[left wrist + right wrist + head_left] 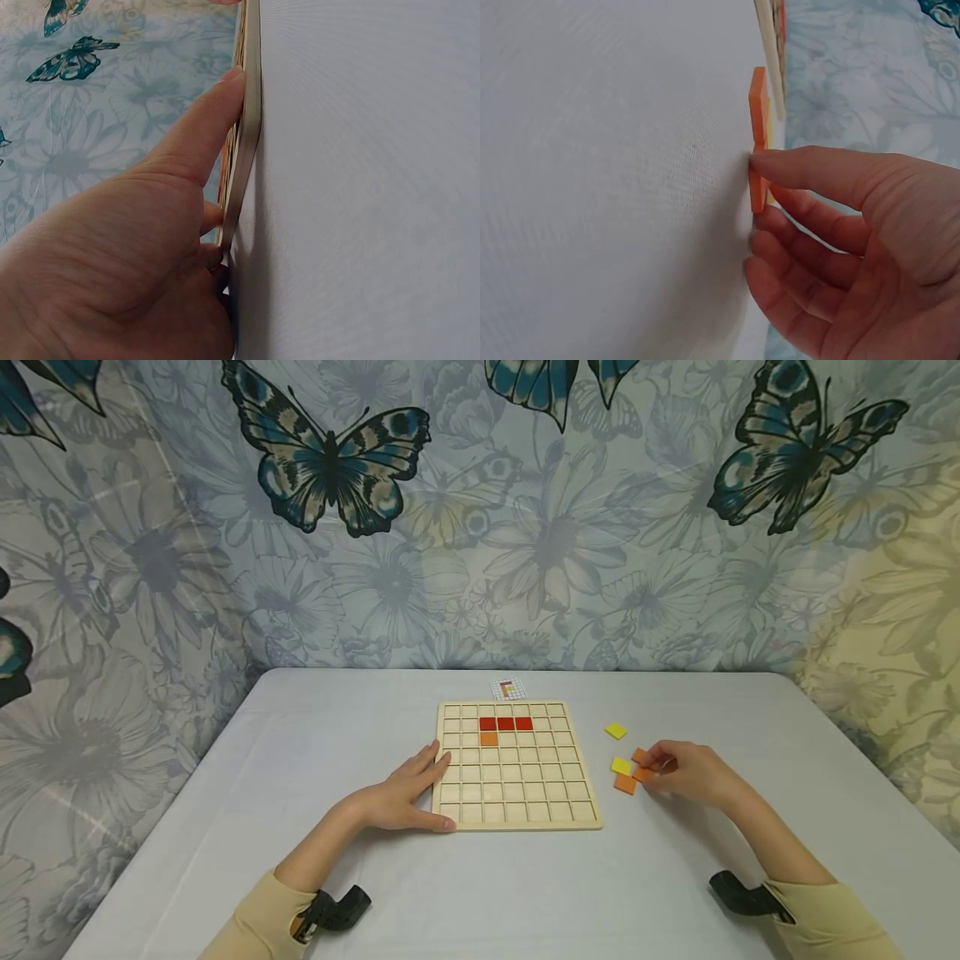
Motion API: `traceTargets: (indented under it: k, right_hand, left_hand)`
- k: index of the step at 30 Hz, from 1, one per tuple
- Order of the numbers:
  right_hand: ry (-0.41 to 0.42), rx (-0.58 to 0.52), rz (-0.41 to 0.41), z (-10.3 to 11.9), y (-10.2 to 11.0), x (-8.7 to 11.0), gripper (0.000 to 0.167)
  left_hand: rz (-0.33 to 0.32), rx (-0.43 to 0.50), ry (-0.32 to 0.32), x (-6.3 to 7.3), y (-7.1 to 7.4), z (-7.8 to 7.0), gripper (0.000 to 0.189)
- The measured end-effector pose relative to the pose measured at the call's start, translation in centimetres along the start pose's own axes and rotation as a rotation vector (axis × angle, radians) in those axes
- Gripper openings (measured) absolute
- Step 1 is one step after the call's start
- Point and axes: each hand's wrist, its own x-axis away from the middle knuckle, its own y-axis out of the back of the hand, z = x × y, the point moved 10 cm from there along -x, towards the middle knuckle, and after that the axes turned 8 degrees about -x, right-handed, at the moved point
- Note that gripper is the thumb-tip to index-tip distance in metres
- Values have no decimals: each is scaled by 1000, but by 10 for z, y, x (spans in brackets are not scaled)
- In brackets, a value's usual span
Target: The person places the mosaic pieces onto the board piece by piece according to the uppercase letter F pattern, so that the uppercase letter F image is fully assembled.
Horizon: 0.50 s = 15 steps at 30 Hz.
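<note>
A pale wooden grid board lies flat on the table, with red tiles in a row and one orange tile below the leftmost. My left hand rests at its near left corner, fingers on the left edge, thumb on the front edge. In the left wrist view the thumb lies along the board's rim. To the right of the board, my right hand pinches an orange square tile between thumb and forefinger, low at the tabletop. The forefinger's tip is partly hidden.
Beside the right hand lie more orange tiles and a yellow tile. Another yellow tile lies farther back. A small printed pattern card sits behind the board. The white-covered table ends at a butterfly-patterned wall.
</note>
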Motion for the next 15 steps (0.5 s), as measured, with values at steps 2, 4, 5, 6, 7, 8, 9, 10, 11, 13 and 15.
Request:
traceTargets:
  k: [2,4,5,6,7,8,9,10,11,13,15]
  right_hand:
    - [10,2,-4,1,0,0,26]
    - [19,5,-12,2,0,0,26]
    - [24,9,-16,2,0,-1,26]
    - [26,10,-21,1,0,-1,27]
    - [24,11,-28,0,0,-1,27]
    - [23,10,-35,0,0,-2,28]
    - [21,9,-42,-1,0,-2,28]
    - [15,6,-48,-3,0,-3,29]
    - [10,1,-53,-5,0,-4,29]
    - [-5,-8,-59,-8,-1,-4,30]
    - [-18,-20,-60,-10,-1,-5,32]
  left_hand:
    - [0,1,1,0,0,0,103]
    - [-2,-2,-2,0,0,0,103]
    - [-3,-2,-4,0,0,0,103]
    - [-3,-4,-6,0,0,0,102]
    - [-3,-4,-6,0,1,-1,102]
    - [-2,-4,-6,1,1,-1,102]
    - [-2,-4,-6,1,1,-1,102]
    - [-1,-3,-5,1,1,-1,102]
    - [-1,-1,-4,1,1,-1,102]
    - [-2,0,-4,1,1,0,102]
    - [-4,-2,-5,1,1,0,103]
